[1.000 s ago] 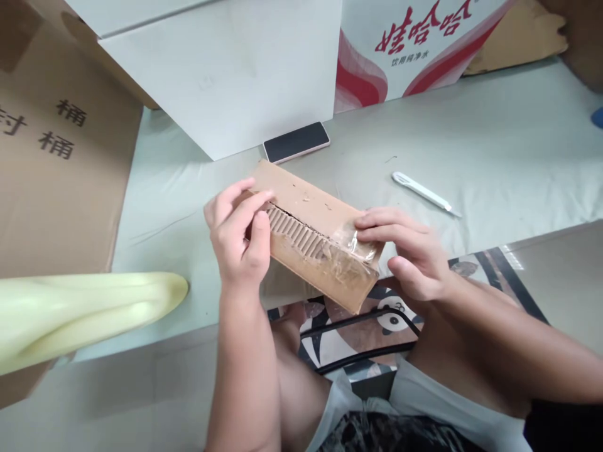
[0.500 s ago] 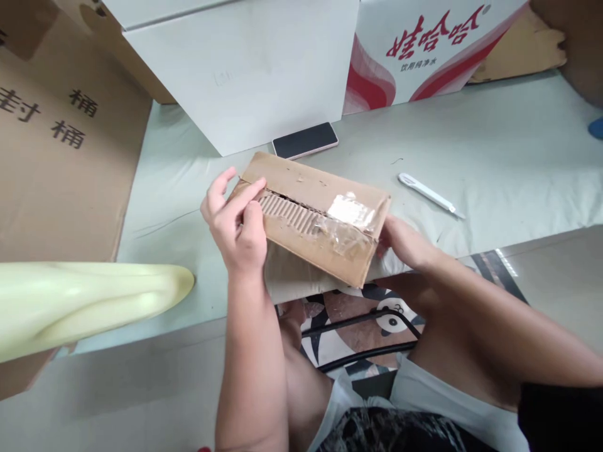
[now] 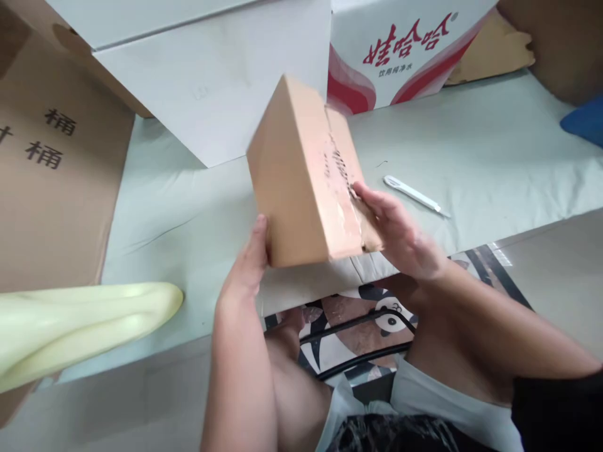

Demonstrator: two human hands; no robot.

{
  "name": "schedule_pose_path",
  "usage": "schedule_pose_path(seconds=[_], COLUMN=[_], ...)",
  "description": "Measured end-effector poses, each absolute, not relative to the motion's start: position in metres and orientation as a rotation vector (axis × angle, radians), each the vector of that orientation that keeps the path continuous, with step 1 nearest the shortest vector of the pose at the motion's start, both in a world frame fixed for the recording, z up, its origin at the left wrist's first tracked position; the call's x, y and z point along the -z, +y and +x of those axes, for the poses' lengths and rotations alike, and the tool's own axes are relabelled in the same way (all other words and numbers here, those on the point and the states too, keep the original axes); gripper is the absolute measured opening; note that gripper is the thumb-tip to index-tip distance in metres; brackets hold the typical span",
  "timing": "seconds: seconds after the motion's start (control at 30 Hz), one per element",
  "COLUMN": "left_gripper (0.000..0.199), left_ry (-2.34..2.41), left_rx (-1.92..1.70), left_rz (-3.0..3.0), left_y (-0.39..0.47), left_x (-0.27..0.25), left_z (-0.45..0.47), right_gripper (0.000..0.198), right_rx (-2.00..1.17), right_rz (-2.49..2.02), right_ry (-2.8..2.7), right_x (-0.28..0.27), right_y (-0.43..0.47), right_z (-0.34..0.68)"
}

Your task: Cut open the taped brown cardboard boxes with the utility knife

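A small brown cardboard box (image 3: pixel 292 182) is tilted up above the near edge of the covered table. Its taped, torn seam faces right, and a plain broad side faces me. My left hand (image 3: pixel 247 260) grips the lower left edge, with the thumb on the plain side and the other fingers hidden behind. On the right, my right hand (image 3: pixel 396 226) is closed against the seam side, its fingertips at the torn strip. To the right of that hand a white utility knife (image 3: pixel 414 194) lies on the cloth, its blade tip pointing right.
Large white cartons (image 3: pixel 211 94) stand at the back, one with red lettering (image 3: pixel 409 47). A big brown carton (image 3: pixel 51 207) is on the left, with a pale yellow smooth object (image 3: pixel 94 320) before it. A blue item (image 3: pixel 584 122) lies far right. A panda-print mat (image 3: pixel 348 333) shows below.
The box has been turned from lying nearly flat to standing tilted, its seam swinging to the right. My left hand has shifted to its lower edge; the phone behind is now hidden.
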State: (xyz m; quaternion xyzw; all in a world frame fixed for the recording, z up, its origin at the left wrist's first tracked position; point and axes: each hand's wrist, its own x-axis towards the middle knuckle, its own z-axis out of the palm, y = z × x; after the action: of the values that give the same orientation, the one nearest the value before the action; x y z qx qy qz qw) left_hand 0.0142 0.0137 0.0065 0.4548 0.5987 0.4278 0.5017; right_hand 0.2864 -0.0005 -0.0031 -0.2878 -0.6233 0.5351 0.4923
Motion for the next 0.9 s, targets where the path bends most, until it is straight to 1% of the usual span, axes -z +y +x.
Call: schedule_pose_path(seconds=[0.1, 0.17, 0.2, 0.27, 0.33, 0.37, 0.43, 0.47, 0.53, 0.6, 0.7, 0.8, 0.83, 0.9], left_gripper=[0.078, 0.071, 0.064, 0.053, 0.056, 0.059, 0.053, 0.046, 0.037, 0.036, 0.035, 0.034, 0.035, 0.036], left_ry=[1.495, 1.543, 1.572, 1.645, 1.686, 1.645, 1.438, 1.317, 1.181, 1.175, 1.177, 1.161, 1.164, 1.184], left_rx=[-0.664, -0.533, -0.541, -0.707, -1.043, -1.205, -1.487, -1.533, -1.48, -1.438, -1.47, -1.494, -1.491, -1.465], left_rz=[0.941, 1.059, 1.149, 1.305, 1.396, 1.456, 1.712, 1.874, 2.131, 2.227, 2.213, 2.208, 2.211, 2.217], left_y=[0.014, 0.018, 0.021, 0.026, 0.028, 0.028, 0.025, 0.024, 0.022, 0.021, 0.022, 0.023, 0.023, 0.023], left_x=[-0.001, 0.003, 0.006, 0.008, 0.006, 0.003, -0.004, -0.006, -0.009, -0.008, -0.005, -0.004, -0.004, -0.005], left_z=[0.02, 0.021, 0.021, 0.021, 0.023, 0.025, 0.031, 0.035, 0.043, 0.05, 0.057, 0.059, 0.059, 0.058], right_gripper=[0.053, 0.05, 0.047, 0.039, 0.035, 0.035, 0.037, 0.039, 0.046, 0.047, 0.04, 0.048, 0.045, 0.032], right_rx=[-1.188, -1.079, -1.032, -0.958, -0.905, -0.889, -0.878, -0.891, -0.923, -0.852, -0.565, -0.426, -0.408, -0.399], right_rz=[-0.751, -0.788, -0.791, -0.777, -0.758, -0.757, -0.772, -0.775, -0.822, -1.051, -1.682, -2.194, -2.288, -2.356], right_ry=[-1.573, -1.626, -1.663, -1.762, -1.861, -1.897, -1.941, -1.947, -1.882, -1.689, -1.404, -1.519, -1.602, -1.708], right_x=[0.0, -0.002, -0.004, -0.007, -0.01, -0.012, -0.015, -0.016, -0.015, -0.011, 0.0, 0.009, 0.011, 0.014], right_y=[-0.001, 0.0, 0.0, 0.002, 0.003, 0.003, 0.003, 0.004, 0.009, 0.02, 0.043, 0.059, 0.062, 0.063], right_z=[0.292, 0.295, 0.297, 0.298, 0.298, 0.297, 0.296, 0.296, 0.3, 0.31, 0.335, 0.36, 0.365, 0.369])
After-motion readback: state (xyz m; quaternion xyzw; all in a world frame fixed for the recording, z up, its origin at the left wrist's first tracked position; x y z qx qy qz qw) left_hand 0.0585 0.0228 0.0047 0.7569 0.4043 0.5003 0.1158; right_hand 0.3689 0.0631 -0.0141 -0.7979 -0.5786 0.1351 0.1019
